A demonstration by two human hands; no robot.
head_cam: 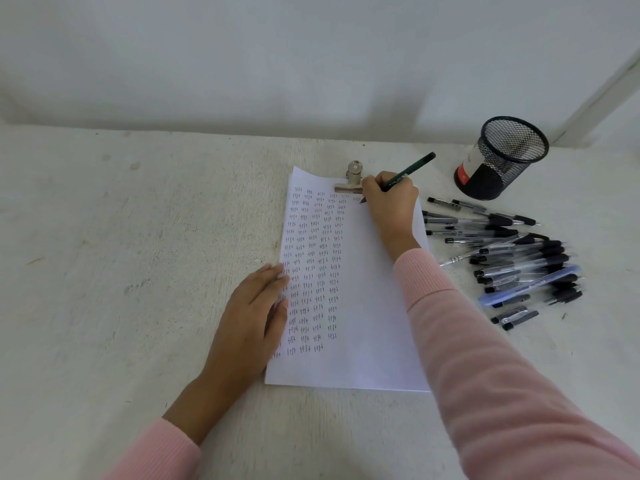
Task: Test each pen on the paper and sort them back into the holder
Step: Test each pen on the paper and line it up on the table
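- Step: right hand (389,199) grips green pen (408,171), writing at paper (374,306) 12 o'clock (near clip).
- Left hand (254,313) flat, presses paper edge.
- Next, I think: pen into holder (502,157) at 2 o'clock.

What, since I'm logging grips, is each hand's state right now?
Left hand: open, fingers flat on the paper's left edge.
Right hand: holds a dark green pen, tip on the paper.
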